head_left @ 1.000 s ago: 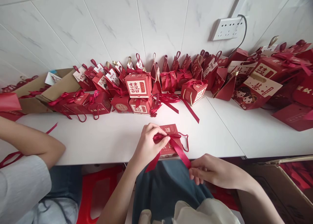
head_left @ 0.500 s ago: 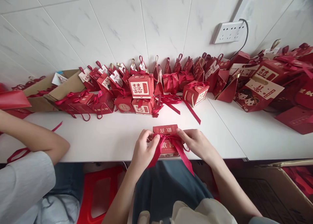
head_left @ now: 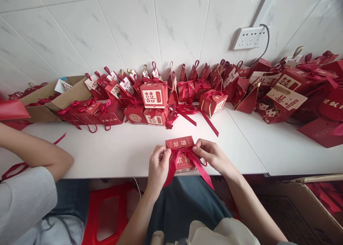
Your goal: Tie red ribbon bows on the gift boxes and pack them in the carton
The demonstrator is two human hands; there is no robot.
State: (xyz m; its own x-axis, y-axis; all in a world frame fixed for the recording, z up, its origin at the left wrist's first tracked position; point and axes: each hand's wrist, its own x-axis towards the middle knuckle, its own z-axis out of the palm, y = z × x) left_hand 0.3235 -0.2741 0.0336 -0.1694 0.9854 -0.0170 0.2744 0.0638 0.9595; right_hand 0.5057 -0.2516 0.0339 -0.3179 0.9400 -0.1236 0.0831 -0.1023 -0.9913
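A red gift box [head_left: 184, 161] with gold characters lies on the white table near its front edge. Across its top runs a red ribbon [head_left: 203, 173], tied in a bow at the middle, its two tails hanging toward the edge. My left hand [head_left: 160, 164] pinches the bow's left loop between thumb and fingers. On the other side, my right hand [head_left: 210, 154] is closed on the right loop, thumb and index together. Both hands are beside the box, at its left and right sides.
Rows of red boxes [head_left: 154, 95] line the wall behind. At left are a cardboard box [head_left: 71, 95] and another person's arm [head_left: 37, 150]. A red stool [head_left: 107, 213] stands below; an open carton [head_left: 294, 209] is at lower right. The table [head_left: 107, 155] has a seam.
My right fingers have shifted from the box's upper right corner area to close on the ribbon's right loop. My left fingers have drawn slightly outward. The view has moved slightly.
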